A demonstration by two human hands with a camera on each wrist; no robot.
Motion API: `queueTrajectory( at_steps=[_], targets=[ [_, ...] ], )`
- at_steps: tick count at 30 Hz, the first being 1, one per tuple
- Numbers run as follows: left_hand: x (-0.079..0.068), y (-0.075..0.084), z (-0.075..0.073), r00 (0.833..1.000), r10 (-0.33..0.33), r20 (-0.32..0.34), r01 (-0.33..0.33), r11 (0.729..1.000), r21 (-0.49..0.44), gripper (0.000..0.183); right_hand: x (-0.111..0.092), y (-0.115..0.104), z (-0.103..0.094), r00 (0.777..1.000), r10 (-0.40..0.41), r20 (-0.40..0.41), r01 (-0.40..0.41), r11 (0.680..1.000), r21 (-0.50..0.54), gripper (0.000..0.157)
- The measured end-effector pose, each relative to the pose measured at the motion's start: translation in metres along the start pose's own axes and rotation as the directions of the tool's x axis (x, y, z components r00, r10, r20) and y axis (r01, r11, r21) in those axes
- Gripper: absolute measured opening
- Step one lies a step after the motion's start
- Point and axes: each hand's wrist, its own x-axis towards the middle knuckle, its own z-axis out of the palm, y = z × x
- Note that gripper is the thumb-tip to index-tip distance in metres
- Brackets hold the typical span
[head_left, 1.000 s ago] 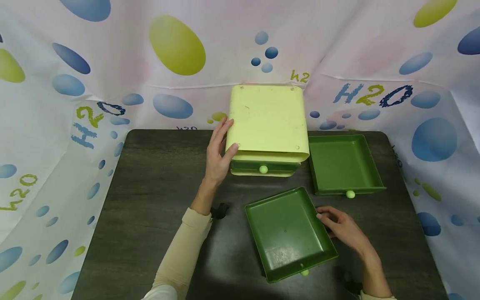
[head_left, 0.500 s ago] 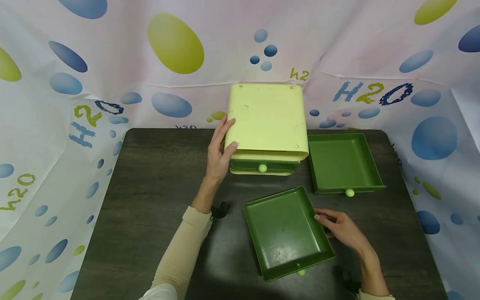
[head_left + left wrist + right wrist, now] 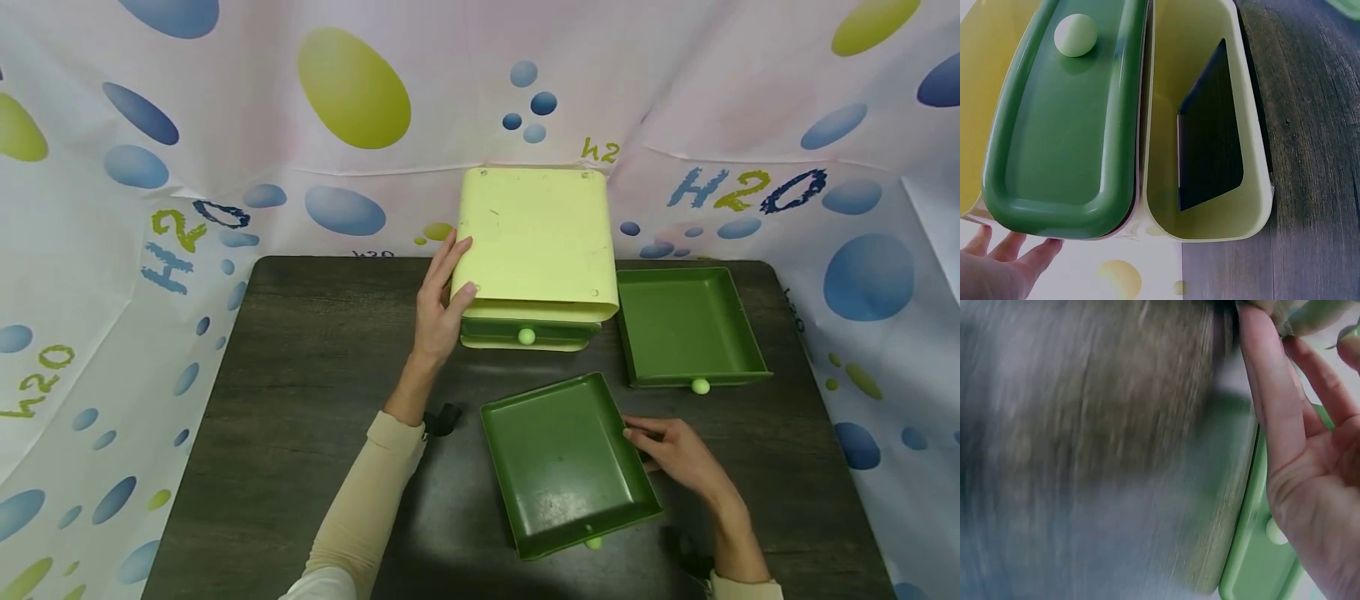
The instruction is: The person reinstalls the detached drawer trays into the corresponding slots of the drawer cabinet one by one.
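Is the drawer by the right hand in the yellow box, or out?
Out: the drawer is apart from the box, with table showing between them.

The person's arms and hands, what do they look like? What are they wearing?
The left arm has a cream sleeve with a cuff, and whiter cloth near the picture's bottom edge. A matching cream cuff peeks out below the right hand. Both hands are bare, with no gloves. A small black thing shows beside the left wrist.

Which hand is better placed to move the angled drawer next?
Right, probably: the right hand has its fingers at the rim of the angled drawer, whereas the left hand rests against the yellow cabinet.
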Motion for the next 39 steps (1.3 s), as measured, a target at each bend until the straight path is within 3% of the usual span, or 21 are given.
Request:
queueTrajectory(
  at_steps=[8, 26, 39],
  targets=[
    [0.001, 0.002, 0.0, 1.0, 0.019, 0.007, -0.019, 1.0, -0.001, 0.05, 0.007, -0.007, 0.004, 0.997, -0.074, -0.005, 0.073, 0.997, -0.024, 0.054],
    [0.001, 0.002, -0.001, 1.0, -0.001, 0.02, 0.001, 1.0, -0.003, 0.046, 0.015, -0.018, 0.014, 0.997, -0.04, -0.06, 0.038, 0.999, -0.033, 0.055],
    [0.0, 0.001, -0.002, 1.0, -0.003, 0.017, 0.003, 1.0, 0.01, 0.047, 0.023, -0.025, 0.018, 0.994, -0.08, -0.072, 0.077, 0.996, -0.05, 0.056]
  ],
)
